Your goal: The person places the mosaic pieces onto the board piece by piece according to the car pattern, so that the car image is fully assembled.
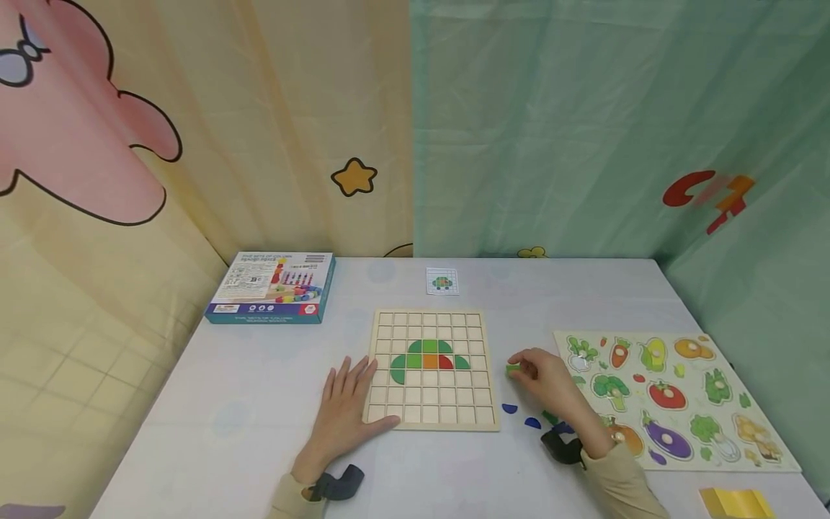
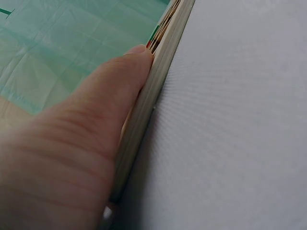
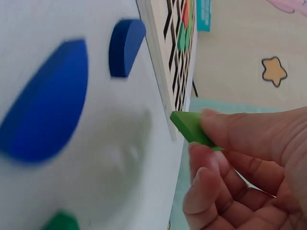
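Observation:
My right hand (image 1: 551,382) pinches a light green block (image 3: 189,125) between thumb and fingers, off the right edge of a wooden grid board (image 1: 382,328). On the board, green quarter-round and square pieces surround an orange square (image 1: 431,361) and a red piece (image 1: 445,362). With fingers spread, my left hand (image 1: 346,407) rests at the board's left side; in the left wrist view its thumb (image 2: 115,79) lies along the board's edge. Blue half-round pieces (image 1: 509,409) and a dark green piece (image 1: 550,417) lie on the table below my right hand.
A small pattern card (image 1: 442,282) lies behind the board. At the back left sits a flat box (image 1: 272,288). A vegetable puzzle board (image 1: 635,375) covers the right side, partly under my right forearm, with a yellow block (image 1: 737,502) near the front right.

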Demonstrator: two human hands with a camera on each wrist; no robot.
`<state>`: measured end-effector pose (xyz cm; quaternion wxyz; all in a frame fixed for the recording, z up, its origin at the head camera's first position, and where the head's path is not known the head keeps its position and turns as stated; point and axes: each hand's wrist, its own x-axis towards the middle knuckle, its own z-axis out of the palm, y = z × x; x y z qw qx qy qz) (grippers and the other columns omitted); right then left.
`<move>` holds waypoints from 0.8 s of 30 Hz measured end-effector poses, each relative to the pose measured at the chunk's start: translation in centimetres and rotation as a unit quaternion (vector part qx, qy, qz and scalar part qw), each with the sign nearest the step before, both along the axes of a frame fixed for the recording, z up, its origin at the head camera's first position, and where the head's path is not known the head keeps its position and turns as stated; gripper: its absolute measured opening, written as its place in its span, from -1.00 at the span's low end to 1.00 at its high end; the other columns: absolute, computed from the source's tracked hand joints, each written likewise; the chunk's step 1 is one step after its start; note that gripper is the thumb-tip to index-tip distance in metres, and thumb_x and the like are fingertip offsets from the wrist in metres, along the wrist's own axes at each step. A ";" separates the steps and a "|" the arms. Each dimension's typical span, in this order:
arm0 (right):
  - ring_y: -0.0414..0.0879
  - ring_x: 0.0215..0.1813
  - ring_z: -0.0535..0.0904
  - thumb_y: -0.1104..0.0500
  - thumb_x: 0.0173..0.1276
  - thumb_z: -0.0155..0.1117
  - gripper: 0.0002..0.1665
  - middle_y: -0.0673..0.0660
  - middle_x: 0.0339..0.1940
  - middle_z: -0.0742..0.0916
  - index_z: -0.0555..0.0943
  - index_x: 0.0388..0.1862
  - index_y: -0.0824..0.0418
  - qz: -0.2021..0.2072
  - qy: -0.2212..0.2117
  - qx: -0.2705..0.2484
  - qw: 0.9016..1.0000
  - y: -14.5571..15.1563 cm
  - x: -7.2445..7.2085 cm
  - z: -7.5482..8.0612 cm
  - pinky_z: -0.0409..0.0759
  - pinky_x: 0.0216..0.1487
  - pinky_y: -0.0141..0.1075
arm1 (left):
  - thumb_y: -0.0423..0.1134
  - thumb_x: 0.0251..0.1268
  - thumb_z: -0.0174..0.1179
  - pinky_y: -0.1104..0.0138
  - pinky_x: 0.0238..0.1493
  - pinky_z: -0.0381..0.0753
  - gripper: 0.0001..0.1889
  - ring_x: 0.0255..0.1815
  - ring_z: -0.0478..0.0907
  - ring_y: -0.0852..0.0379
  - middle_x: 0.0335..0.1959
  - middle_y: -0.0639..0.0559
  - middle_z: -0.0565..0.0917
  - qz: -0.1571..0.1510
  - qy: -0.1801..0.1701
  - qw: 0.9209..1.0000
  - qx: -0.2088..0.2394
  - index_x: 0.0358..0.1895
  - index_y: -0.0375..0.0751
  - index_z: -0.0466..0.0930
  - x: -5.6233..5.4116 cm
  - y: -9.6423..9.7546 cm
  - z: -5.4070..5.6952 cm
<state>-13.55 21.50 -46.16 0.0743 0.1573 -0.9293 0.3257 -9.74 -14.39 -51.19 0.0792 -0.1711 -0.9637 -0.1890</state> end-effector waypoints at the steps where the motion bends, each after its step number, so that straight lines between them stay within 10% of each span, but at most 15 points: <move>1: -0.23 -0.51 0.38 0.38 0.08 0.44 -0.83 -0.09 -0.55 0.50 0.66 -0.34 0.26 0.007 0.005 -0.004 1.000 -0.4 -0.1 -0.1 0.42 -0.53 -0.37 | 0.44 -0.02 0.15 -0.07 0.40 -0.27 0.07 0.48 -0.14 -0.21 0.45 -0.12 0.15 0.000 -0.001 1.000 0.000 0.47 -0.20 0.11 0.0 0.0 0.0; 24: -0.27 -0.42 0.51 0.26 0.21 0.38 -0.95 -0.10 -0.45 0.65 0.68 -0.34 0.20 0.126 -0.069 -0.048 0.988 -10.3 -1.5 0.1 0.52 -0.40 -0.38 | 0.46 -0.01 0.13 -0.07 0.40 -0.27 0.07 0.48 -0.14 -0.21 0.46 -0.12 0.15 -0.002 -0.001 1.000 0.003 0.46 -0.20 0.11 0.0 0.0 0.0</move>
